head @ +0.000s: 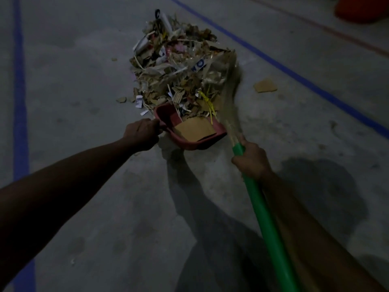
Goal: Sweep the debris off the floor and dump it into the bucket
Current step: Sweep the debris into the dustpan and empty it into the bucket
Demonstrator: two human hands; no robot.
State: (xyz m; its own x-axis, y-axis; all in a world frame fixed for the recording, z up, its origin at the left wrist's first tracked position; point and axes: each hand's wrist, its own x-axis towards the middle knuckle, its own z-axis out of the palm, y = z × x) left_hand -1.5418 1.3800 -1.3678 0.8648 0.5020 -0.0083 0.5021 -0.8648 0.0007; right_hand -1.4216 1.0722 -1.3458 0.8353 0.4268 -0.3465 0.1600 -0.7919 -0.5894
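A heap of debris (179, 66), torn cardboard, paper strips and plastic, lies on the grey concrete floor. A red dustpan (168, 118) sits at the heap's near edge with a flat cardboard piece (194, 130) and scraps inside. My left hand (142, 133) grips the dustpan's handle at its left side. My right hand (251, 159) grips the green broom handle (267, 220) near its top end. The broom's straw bristles (230, 89) are blurred along the right side of the heap and the pan.
Blue lines (20, 102) run over the floor at the left and diagonally at the right. A loose cardboard piece (265, 86) lies right of the heap. An orange object (364, 11), maybe the bucket, shows at the top right corner. Small scraps (121, 99) lie left of the heap.
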